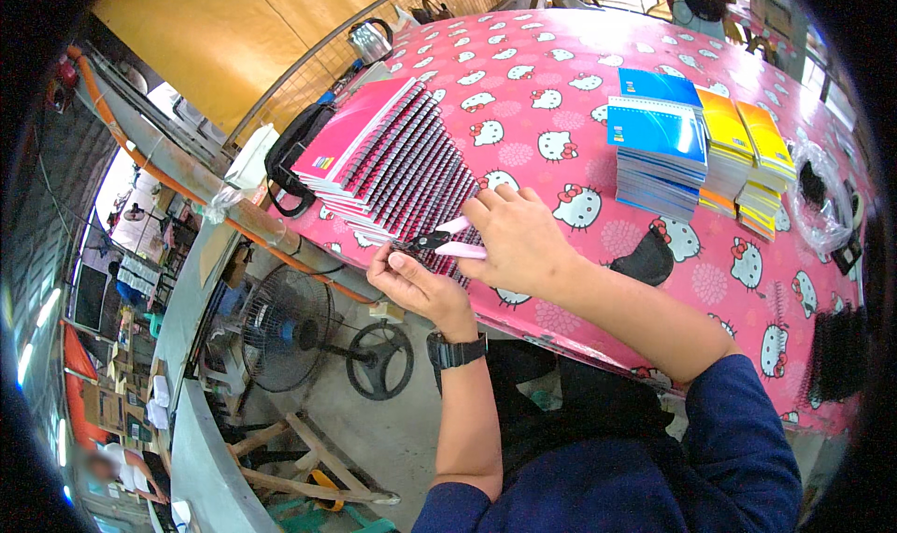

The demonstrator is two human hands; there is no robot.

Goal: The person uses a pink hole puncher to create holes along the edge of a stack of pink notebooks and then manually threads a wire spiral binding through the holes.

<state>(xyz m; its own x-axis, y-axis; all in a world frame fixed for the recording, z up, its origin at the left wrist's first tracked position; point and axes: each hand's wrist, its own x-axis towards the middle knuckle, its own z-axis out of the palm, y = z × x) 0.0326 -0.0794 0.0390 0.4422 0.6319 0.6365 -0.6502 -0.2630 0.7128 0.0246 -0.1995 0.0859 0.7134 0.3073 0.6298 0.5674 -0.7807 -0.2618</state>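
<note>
Pliers (458, 250) with pink handles and dark jaws are gripped in my right hand (519, 234), the jaws pointing left. Their tip is by the near corner of a tall, fanned stack of spiral notebooks (360, 127) with pink covers and black coils. My left hand (425, 290), a black watch (458, 351) on its wrist, is closed at that same corner, thumb up beside the jaws. What its fingers pinch is too small to make out. The coil ends at the jaws are partly hidden by both hands.
Blue notebooks (654, 136) and yellow notebooks (727, 131) stand in piles at the right. Near them lie a clear plastic bag (822, 197), a dark cloth-like item (647, 257) and black coils (836, 351). A fan (290, 332) stands left below the table edge.
</note>
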